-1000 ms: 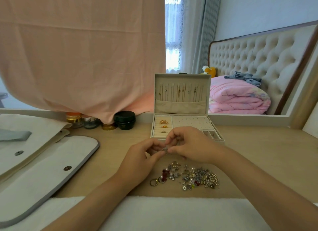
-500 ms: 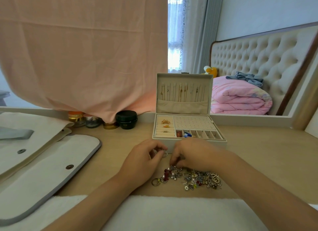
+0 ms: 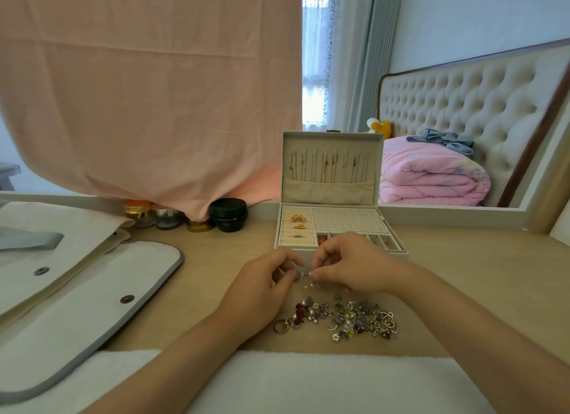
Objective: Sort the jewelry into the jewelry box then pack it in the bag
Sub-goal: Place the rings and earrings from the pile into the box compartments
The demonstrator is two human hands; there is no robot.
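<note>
Far left: a cream canvas bag with grey trim and snap studs [image 3: 92,290] lies flat with its flap open, well apart from the hands. Behind it, a squat black lidded jar [image 3: 228,214] stands among smaller jars at the back edge.

Centre: the left hand [image 3: 262,284] and the right hand [image 3: 348,265] are held together above the pale wooden tabletop [image 3: 462,275]. A small silvery piece [image 3: 303,276] is pinched between the curled fingertips of both. It is possibly an earring or its clasp, but it is too small to be identified.

The open beige jewellery box [image 3: 348,219] lies directly beyond the hands. Its long axis runs across the view and its lid stands upright at the far side. The ring rolls at its left end are nearer the left hand. The perforated panel and the row of small compartments are nearer the right hand, which partly hides that row.

On the near side, a loose heap of mixed silver, red and gold jewellery [image 3: 348,318] is spread from left to right, mostly below the right hand.

The coming placement is judged to need a short forward reach over the box's low front wall, with the lid as the far limit. Bare tabletop lies to the right of the box. A white towel [image 3: 308,383] covers the near edge.
</note>
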